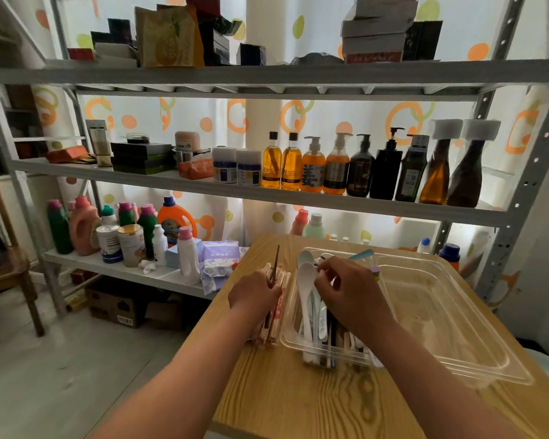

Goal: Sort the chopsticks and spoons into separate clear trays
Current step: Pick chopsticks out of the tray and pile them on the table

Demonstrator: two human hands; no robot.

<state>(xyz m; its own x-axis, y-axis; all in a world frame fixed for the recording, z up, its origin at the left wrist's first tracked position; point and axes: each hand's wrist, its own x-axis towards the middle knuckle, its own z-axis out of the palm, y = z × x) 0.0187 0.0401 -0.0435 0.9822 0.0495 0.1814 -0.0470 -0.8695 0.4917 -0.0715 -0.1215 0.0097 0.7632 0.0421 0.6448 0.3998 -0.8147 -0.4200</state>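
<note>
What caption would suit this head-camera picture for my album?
Left hand grips dark chopsticks beside a clear tray while the right hand reaches among its spoons.

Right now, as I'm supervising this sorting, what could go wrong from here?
The chopsticks gripped by the left hand lie near the edge of the table; loose ones might roll off. The right hand, working among spoons in the small tray, could knock out the teal spoon propped at its rim.
</note>
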